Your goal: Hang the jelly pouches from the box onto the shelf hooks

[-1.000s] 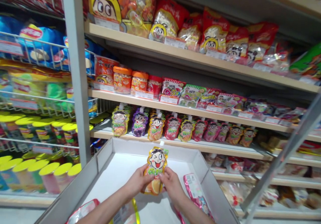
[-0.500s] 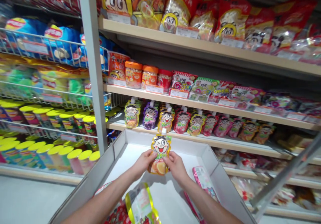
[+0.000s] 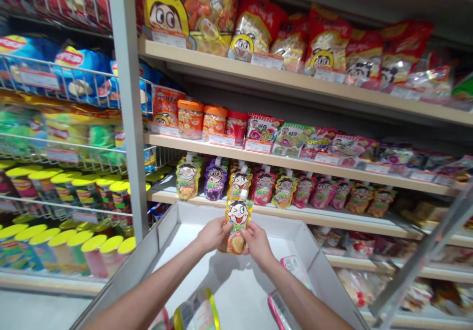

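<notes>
Between my two hands stands an upright spouted jelly pouch (image 3: 237,221) with a winking cartoon face and an orange printed low on it. My left hand (image 3: 216,233) pinches its left edge, and my right hand (image 3: 257,241) grips the right edge with the thumb on its front. The pouch is above a white open box (image 3: 225,290), near the box's far wall. Just behind, similar pouches line a shelf; an orange-yellow pouch (image 3: 239,178) there is partly covered by the held one.
In the box lie a yellow-edged packet (image 3: 197,313) at the near left and pink packets (image 3: 281,310) at the right. A grey post (image 3: 129,103) rises left of the box. Stacked yellow-lidded tubs (image 3: 94,253) fill the lower left racks. A metal bar (image 3: 417,266) slants at right.
My view has shifted, so the shelves sit lower and slightly left in the picture. Both hands keep hold of the pouch, which now overlaps the shelf pouch behind it more.
</notes>
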Demonstrator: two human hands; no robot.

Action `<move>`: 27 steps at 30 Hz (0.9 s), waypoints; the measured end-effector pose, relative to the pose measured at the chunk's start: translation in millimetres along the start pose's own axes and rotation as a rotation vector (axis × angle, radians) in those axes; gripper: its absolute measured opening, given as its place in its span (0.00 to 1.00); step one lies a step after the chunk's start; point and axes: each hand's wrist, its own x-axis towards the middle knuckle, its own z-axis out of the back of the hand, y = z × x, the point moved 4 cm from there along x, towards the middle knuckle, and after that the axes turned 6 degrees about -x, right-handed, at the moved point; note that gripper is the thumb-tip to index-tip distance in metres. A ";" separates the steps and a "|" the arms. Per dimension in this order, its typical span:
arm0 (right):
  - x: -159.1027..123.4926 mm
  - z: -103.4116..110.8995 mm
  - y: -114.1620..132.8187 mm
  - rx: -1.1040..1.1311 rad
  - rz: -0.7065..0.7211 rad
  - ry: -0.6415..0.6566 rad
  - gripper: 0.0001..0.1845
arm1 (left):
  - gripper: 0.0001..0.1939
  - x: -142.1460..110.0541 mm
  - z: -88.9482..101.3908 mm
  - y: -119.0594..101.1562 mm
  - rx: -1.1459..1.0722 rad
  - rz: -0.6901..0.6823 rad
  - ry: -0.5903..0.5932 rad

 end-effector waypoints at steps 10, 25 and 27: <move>76.0 15.6 27.8 -0.139 0.294 -0.297 0.09 | 0.11 72.1 11.9 -18.9 0.055 -0.045 -0.387; 104.9 18.1 30.1 -0.524 0.289 -0.446 0.07 | 0.13 113.4 16.2 18.4 -0.072 0.023 -0.519; 106.3 18.0 31.8 -0.538 0.292 -0.443 0.08 | 0.12 115.9 17.7 20.7 -0.071 0.020 -0.544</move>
